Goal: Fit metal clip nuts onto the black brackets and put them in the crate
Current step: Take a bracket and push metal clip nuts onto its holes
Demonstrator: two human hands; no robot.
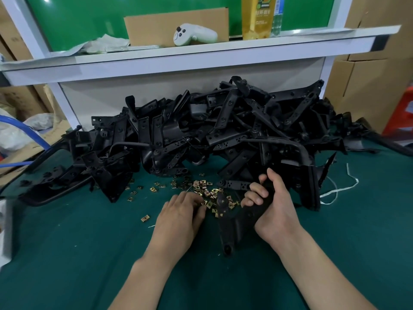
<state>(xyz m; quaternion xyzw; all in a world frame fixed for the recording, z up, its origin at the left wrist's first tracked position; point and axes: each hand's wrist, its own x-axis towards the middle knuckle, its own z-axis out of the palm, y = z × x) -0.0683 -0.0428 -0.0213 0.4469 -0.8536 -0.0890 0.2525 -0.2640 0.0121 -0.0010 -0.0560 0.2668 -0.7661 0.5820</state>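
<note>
A dark green desk (78,253) fills the near half of the scene. Across its far side sprawls a big heap of black plastic brackets (201,130), running from the left edge to the right and piled against a white shelf (178,61) behind it.

In front of the heap, right of centre, a single long black plastic bracket (234,222) stands tilted with its near end on the desk. The right hand (274,204) grips its upper part, fingers (257,193) curled round it.

The left hand (178,215) lies palm down just left of that bracket, fingertips bent into a scatter of small brass-coloured metal clip nuts (203,186) lying between the hands and the heap. Whether it pinches one cannot be told.

A white handheld controller (194,34) lies on the shelf.
</note>
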